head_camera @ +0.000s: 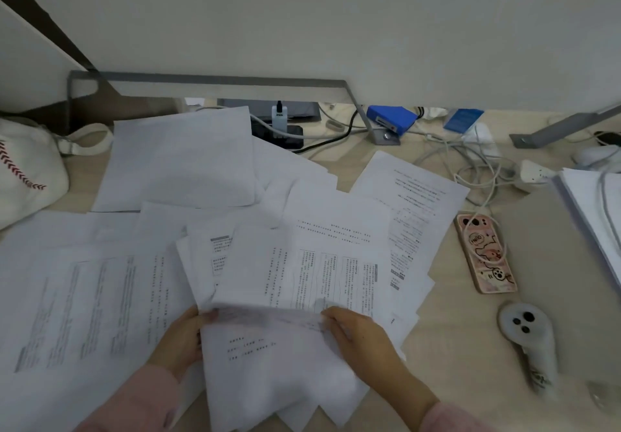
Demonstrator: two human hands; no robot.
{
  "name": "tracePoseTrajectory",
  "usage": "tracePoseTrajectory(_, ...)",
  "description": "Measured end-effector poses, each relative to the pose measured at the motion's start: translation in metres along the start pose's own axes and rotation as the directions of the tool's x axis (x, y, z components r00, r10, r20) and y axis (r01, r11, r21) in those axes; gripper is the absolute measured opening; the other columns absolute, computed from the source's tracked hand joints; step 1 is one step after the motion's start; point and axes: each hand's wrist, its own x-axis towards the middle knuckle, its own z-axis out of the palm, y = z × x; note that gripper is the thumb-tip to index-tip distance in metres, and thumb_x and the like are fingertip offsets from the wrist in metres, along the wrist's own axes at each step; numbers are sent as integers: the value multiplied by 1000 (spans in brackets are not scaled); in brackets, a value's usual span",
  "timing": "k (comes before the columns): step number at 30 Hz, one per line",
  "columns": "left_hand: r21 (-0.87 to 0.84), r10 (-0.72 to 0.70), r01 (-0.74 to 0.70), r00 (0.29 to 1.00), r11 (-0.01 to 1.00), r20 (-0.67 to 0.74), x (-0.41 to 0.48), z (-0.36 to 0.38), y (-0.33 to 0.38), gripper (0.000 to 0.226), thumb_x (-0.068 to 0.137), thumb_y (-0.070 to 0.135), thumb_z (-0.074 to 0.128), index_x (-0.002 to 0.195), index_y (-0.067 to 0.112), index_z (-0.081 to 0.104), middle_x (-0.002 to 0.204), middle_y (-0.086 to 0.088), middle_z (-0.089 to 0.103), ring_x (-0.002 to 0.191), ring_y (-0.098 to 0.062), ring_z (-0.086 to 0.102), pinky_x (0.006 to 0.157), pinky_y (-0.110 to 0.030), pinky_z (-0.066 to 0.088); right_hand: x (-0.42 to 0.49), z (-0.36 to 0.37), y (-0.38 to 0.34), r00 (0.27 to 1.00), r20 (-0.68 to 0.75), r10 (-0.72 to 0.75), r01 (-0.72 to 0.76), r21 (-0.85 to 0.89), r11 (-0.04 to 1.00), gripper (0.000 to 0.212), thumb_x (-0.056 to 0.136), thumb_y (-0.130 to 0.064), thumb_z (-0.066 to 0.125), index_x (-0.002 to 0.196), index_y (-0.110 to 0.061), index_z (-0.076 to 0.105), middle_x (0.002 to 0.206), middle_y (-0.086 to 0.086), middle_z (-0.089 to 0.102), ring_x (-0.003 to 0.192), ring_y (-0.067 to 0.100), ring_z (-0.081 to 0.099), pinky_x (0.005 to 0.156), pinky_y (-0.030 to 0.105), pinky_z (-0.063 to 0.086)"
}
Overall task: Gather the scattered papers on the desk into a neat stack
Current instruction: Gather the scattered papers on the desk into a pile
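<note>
The scattered papers lie over most of the light wooden desk, and many sheets overlap each other at different angles. A blank sheet lies at the far left side, and a printed sheet lies at the right, near a phone in a pink case. A big printed page lies at the left, near the front edge.

At the front centre both hands hold a bundle of sheets, which lies over other papers. The left hand grips its left edge, with the thumb on top and the other fingers hidden under the paper. The right hand grips the upper right part, with its fingers curled over the edge. The paper between the two hands is blurred. Both wrists have pink sleeves.

To the right of the phone, near the front, a white controller lies on the desk. A thick stack of paper lies at the right border with a cable across it. At the left border there is a white bag with red baseball stitching. At the back, under a grey metal frame, there are a blue box and tangled white cables.
</note>
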Motion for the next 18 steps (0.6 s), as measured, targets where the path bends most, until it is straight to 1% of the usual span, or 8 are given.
tracePoseTrajectory(1, 5, -2, 2, 1000, 1000, 11, 0, -1, 0, 31, 91, 11, 52, 122, 11, 55, 100, -7, 64, 89, -25, 59, 69, -33, 46, 0, -4, -1, 998, -38, 40, -40, 0, 999, 26, 98, -30, 37, 110, -22, 59, 100, -8, 65, 95, 14, 61, 71, 23, 40)
tracePoseTrajectory(3, 6, -14, 14, 1000, 1000, 26, 1, -3, -1, 33, 92, 12, 51, 125, 11, 53, 99, -5, 64, 90, -24, 59, 70, -33, 47, 0, -16, -2, 975, -195, 102, -102, 11, 995, 26, 98, -30, 38, 109, -21, 59, 94, -6, 65, 89, 16, 63, 64, 19, 36)
tracePoseTrajectory(5, 8, -17, 17, 999, 1000, 31, 1, -4, -1, 33, 93, 13, 50, 126, 10, 53, 99, -3, 64, 90, -23, 59, 71, -33, 47, 1, -30, -5, 919, -375, 123, -110, 56, 992, 24, 97, -25, 41, 109, -19, 61, 91, -7, 62, 84, 13, 59, 63, 11, 35)
tracePoseTrajectory(8, -2, -8, 8, 1000, 1000, 24, 0, -3, -2, 34, 94, 13, 48, 128, 11, 50, 95, 0, 61, 87, -22, 57, 76, -34, 46, 3, -55, -10, 818, -569, 87, -22, 119, 993, 23, 92, -21, 44, 101, -14, 64, 86, -14, 55, 86, 6, 50, 73, 6, 37)
tracePoseTrajectory(11, -11, -11, 11, 1000, 1000, 16, -3, -3, -4, 37, 94, 12, 49, 131, 9, 48, 98, -1, 61, 85, -20, 56, 85, -36, 42, 4, -73, -6, 767, -642, -1, 41, 48, 998, 24, 86, -20, 43, 87, -16, 66, 99, -10, 56, 99, -2, 41, 89, 2, 27)
tracePoseTrajectory(13, -27, -11, 12, 1000, 1000, 10, -2, -4, -5, 37, 93, 9, 49, 130, 7, 48, 109, -7, 61, 85, -20, 57, 89, -36, 41, 5, -74, 7, 770, -638, 7, -8, 2, 1000, 20, 82, -7, 52, 78, -19, 68, 116, -1, 54, 114, 7, 35, 101, 11, 22)
tracePoseTrajectory(15, -20, -28, 28, 1000, 999, 10, -2, -5, -6, 38, 93, 10, 49, 131, 6, 48, 106, -6, 61, 86, -20, 56, 90, -37, 40, 4, -67, 23, 784, -618, 55, -88, -23, 996, 28, 77, 6, 60, 76, -20, 70, 130, 7, 48, 128, 22, 28, 107, 34, 23)
tracePoseTrajectory(18, 0, -46, 46, 999, 999, -4, -1, -5, -5, 40, 94, 11, 49, 133, 6, 46, 104, -5, 59, 86, -21, 55, 80, -34, 43, -1, -55, 38, 805, -569, 168, -180, 36, 983, 39, 75, 9, 63, 73, -29, 71, 140, 11, 42, 136, 36, 22, 110, 53, 22)
